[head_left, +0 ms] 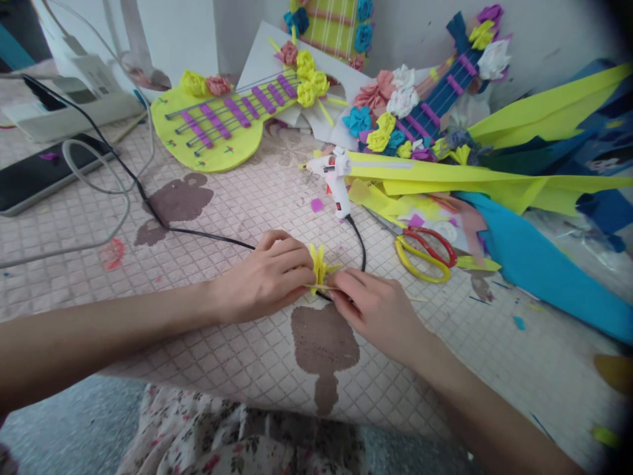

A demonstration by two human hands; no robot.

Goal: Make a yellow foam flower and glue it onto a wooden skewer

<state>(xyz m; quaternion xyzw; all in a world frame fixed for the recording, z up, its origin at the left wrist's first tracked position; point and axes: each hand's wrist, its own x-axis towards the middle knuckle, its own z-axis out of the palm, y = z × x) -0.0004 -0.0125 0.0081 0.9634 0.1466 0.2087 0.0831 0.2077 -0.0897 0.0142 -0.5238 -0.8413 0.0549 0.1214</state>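
Between my hands is a small piece of yellow crepe paper (319, 262) with spiky, cut-looking edges. A thin pale stick (324, 287) runs level across its lower part. My left hand (279, 276) is closed at the paper's left side, its fingertips pinching the paper by the stick's left end. On the right, my right hand (373, 307) has thumb and fingers pinched around the other end of the stick. The fingertips hide part of both. A black cord passes just behind and under the hands, leading to a white glue gun (336, 175) beyond them.
Scissors (425, 254) with red and yellow handles lie right of the cord. Paper guitars (217, 128) with crepe flowers stand at the back. Yellow strips and blue paper (548, 264) fill the right. A phone (54, 171) and power strip (74, 109) are at left.
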